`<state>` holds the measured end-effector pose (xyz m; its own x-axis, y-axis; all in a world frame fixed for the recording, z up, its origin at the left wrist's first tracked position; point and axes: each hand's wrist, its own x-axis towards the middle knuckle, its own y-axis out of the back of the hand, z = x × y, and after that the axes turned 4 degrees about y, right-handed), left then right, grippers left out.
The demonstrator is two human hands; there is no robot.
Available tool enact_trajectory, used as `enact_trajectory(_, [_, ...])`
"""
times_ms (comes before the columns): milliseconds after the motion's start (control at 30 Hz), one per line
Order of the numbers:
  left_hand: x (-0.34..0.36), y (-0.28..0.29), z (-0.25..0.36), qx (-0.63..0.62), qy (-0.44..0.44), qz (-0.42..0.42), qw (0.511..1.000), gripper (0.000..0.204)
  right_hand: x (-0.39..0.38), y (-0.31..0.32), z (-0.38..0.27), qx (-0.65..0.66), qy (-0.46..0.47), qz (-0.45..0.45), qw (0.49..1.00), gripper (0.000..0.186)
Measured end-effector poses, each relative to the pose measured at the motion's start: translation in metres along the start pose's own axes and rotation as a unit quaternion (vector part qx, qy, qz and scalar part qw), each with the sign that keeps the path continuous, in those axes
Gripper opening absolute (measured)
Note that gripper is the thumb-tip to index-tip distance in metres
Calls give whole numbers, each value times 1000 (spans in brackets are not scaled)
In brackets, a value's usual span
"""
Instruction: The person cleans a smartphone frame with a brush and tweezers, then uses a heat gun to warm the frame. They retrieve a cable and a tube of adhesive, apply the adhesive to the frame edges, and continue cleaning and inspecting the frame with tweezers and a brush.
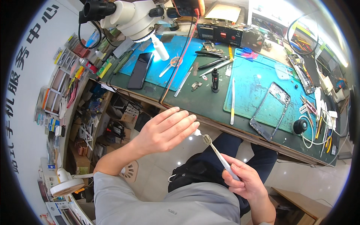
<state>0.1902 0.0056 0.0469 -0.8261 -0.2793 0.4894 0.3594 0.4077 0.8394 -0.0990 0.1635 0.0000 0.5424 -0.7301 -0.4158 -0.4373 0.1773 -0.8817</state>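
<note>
My left hand is closed around something mostly hidden by its fingers. Only a small white nozzle tip sticks out past the fingertips, so it looks like a small bottle. Just beside that tip is the bristle head of a toothbrush with a pale handle. My right hand grips the handle's lower end, brush head pointing up and left. Both hands are above my lap, in front of the bench edge. On the bench beyond lie a dark phone and a bare phone frame.
A microscope stands over the left blue mat, with a white bottle below it. A black bottle, tweezers and pliers lie mid-bench. A black round-topped item and cables are at right.
</note>
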Motion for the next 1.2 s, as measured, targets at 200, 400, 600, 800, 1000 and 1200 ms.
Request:
enact_trajectory(200, [-22,-23,-36,-180,193,61,963,52,-3,6,0,13,16,-24,999,53])
enact_trajectory(400, [-29,-62,-129,-237,522,124,810,48,-10,9,-2,-5,38,-28,999,54])
enact_trajectory(600, [-34,-86,-137,-191,526,122,819,76,-46,18,-9,-29,106,-12,994,52])
enact_trajectory(800, [-16,-63,-58,-27,463,229,856,67,-95,25,-14,-108,231,33,966,53])
enact_trajectory(1000, [117,-76,113,-187,274,50,942,100,-116,13,-20,-243,422,140,862,52])
enact_trajectory(1200, [152,-89,138,-135,315,-58,938,107,-135,26,-17,-304,464,220,803,49])
